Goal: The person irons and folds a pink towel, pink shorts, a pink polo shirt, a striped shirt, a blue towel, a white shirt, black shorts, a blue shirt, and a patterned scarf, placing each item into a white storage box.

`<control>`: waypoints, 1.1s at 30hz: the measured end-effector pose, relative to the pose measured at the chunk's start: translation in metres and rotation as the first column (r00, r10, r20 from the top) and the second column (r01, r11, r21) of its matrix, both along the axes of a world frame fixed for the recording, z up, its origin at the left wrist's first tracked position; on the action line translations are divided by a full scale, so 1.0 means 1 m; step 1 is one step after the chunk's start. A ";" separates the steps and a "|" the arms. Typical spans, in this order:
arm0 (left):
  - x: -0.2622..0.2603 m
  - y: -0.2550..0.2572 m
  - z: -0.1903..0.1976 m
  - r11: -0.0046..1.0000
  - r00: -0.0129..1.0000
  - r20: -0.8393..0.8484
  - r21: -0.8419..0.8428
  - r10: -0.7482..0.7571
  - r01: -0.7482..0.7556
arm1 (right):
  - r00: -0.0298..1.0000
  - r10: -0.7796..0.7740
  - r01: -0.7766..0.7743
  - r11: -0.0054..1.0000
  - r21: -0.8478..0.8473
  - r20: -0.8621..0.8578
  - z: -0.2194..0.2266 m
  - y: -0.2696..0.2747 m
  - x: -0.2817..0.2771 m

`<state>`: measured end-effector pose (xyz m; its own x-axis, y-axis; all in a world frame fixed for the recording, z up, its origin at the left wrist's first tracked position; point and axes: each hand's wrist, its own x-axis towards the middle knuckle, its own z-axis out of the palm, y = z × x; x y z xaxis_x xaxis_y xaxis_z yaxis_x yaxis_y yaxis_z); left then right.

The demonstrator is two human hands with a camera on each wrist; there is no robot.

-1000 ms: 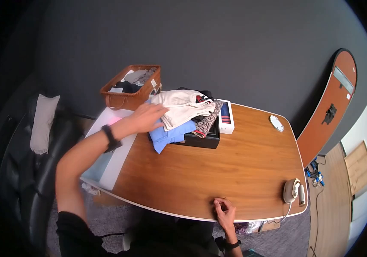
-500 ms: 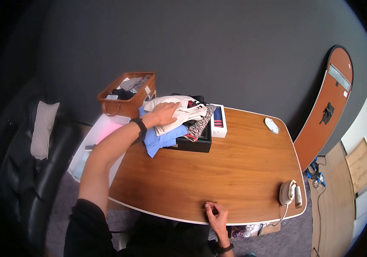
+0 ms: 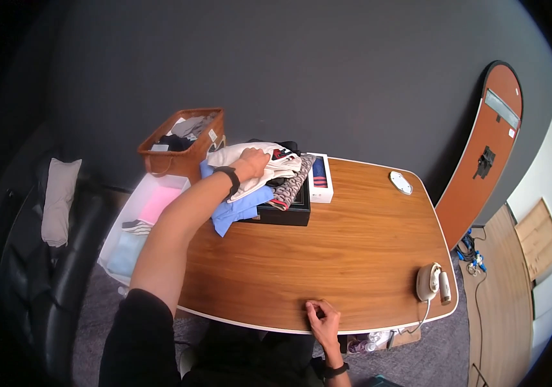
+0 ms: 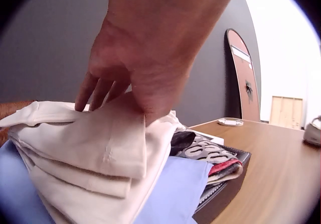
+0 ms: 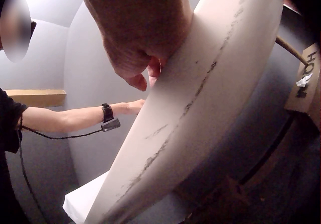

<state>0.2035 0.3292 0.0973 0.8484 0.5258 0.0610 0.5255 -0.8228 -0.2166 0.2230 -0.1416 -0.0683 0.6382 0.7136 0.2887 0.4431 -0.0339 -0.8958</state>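
Note:
In the head view my left hand (image 3: 252, 165) is on a folded cream garment (image 3: 223, 155) at the top of a pile. The left wrist view has the thumb and fingers of this hand (image 4: 138, 66) pinching a raised fold of the cream cloth (image 4: 88, 141). Under it lie a blue garment (image 3: 234, 211) and a patterned cloth (image 3: 294, 186), on a black box (image 3: 285, 215). My right hand (image 3: 325, 324) rests at the table's front edge, fingers loosely curled, holding nothing; in the right wrist view that hand (image 5: 140, 58) is partly behind the table edge (image 5: 200, 88).
A brown basket of clothes (image 3: 182, 158) stands behind a white bin (image 3: 106, 245) on the left. Right of the pile is a white box (image 3: 320, 193). Farther right on the wooden table (image 3: 353, 251) are a white oval object (image 3: 401, 183) and a corded beige appliance (image 3: 424, 282).
My left hand has moved onto the cream garment and now pinches a fold of it. My right hand stays at the table's edge. The head view has shifted slightly.

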 end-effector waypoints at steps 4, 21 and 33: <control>0.005 0.024 0.003 0.985 0.977 0.205 0.170 -0.057 0.022 | 1.000 -0.011 0.011 1.000 0.002 0.021 0.002 -0.001 0.000; -0.033 -0.155 0.196 0.153 0.742 0.561 -0.823 0.367 0.547 | 0.679 0.343 -0.096 0.918 0.384 -0.649 -0.019 -0.001 0.022; -0.016 -0.159 -0.072 -0.223 0.918 0.048 -0.964 0.393 0.146 | 0.449 0.196 0.279 0.896 0.345 -0.872 0.011 -0.079 0.066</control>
<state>0.1872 0.1704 0.0252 0.8335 0.2705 -0.4818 0.4420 0.1970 0.8751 0.2889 -0.2203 -0.0576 0.7311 0.6494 -0.2095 -0.5705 0.4132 -0.7098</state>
